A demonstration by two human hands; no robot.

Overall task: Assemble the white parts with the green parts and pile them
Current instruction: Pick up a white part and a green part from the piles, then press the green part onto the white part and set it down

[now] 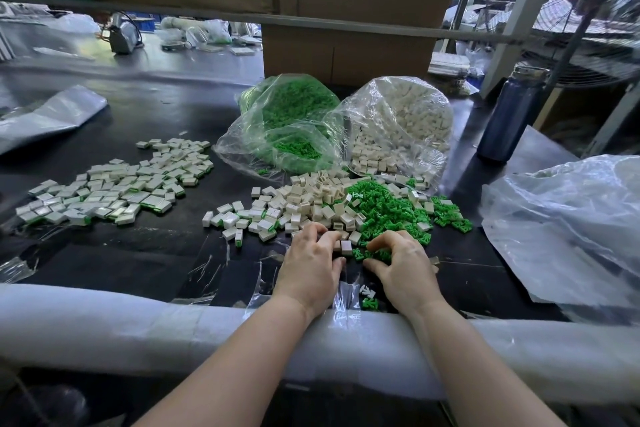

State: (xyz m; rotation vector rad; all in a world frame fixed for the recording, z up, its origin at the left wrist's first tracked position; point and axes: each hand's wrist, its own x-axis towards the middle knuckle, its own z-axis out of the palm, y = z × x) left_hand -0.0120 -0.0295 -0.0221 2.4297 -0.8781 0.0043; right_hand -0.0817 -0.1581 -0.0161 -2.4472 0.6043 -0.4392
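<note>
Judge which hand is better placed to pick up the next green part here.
The right hand: its curled fingertips already rest in the loose green parts. The left hand sits over the white parts, at a white piece.

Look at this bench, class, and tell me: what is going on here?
A person is fitting white parts to green parts on a black table. The left hand fingers a white part at the edge of the loose white heap; the right hand picks among the loose green parts. Finished pieces lie in a pile to the left. Two clear bags behind hold more green and white stock.
</note>
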